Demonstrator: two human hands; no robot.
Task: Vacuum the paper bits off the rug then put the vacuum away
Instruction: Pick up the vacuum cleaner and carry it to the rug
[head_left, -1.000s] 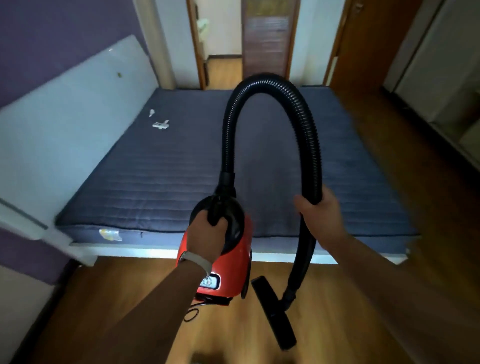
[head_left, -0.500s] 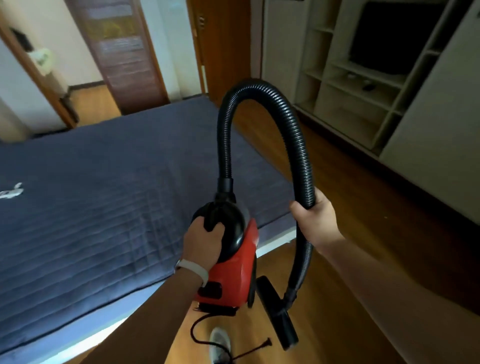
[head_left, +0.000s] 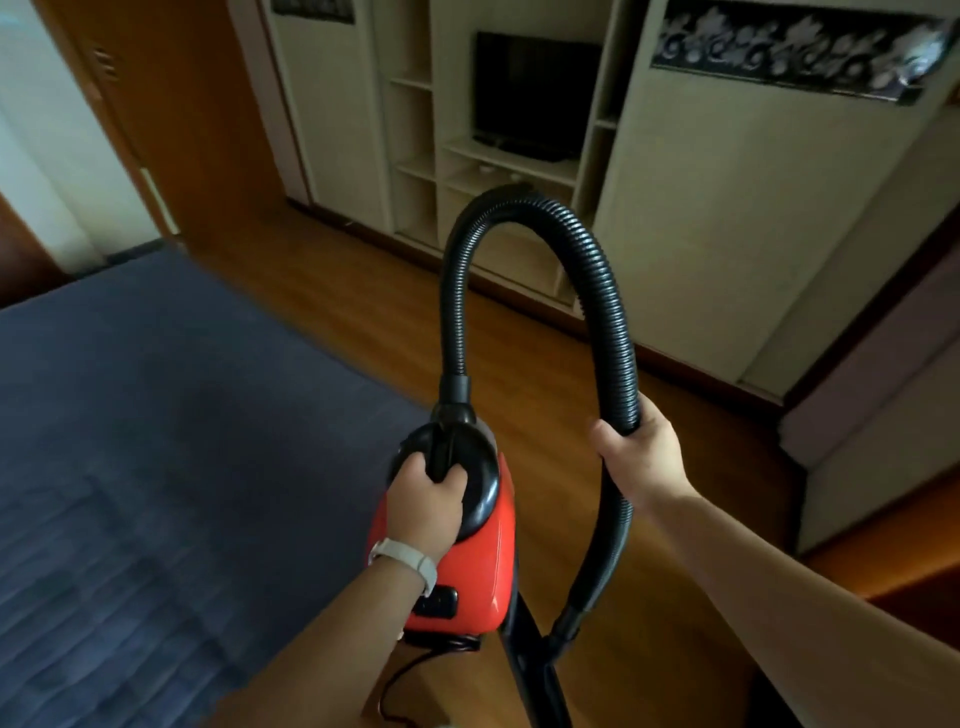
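Two hands carry one vacuum over a wood floor.

Room, L to R: a dark blue quilted rug (head_left: 156, 467) fills the lower left. A brown door (head_left: 197, 130) stands at upper left. The wood floor (head_left: 363, 312) runs diagonally betw. the rug and the far wall. A cream shelf unit (head_left: 415, 156) sits at top centre w/ a dark TV (head_left: 535, 93) on one shelf. A plain cream cabinet front (head_left: 753, 208) is at right, w/ a dark patterned strip (head_left: 789, 41) along its top.

Hands, L to R: the left hand (head_left: 423, 509), w/ a pale wristband (head_left: 410, 556), has its fingers curled tight round the black handle (head_left: 447, 452) on top of the red vacuum (head_left: 478, 571). The vacuum body hangs just right of the rug's edge, and a thin cord (head_left: 400, 675) trails beneath it. The ribbed black hose (head_left: 613, 312) arches up from the body, then drops at right. The right hand (head_left: 641, 457) wraps the descending part of the hose, thumb on the near side and fingers closed round the far side. The black nozzle (head_left: 530, 675) is at bottom centre, cut off by the frame edge.
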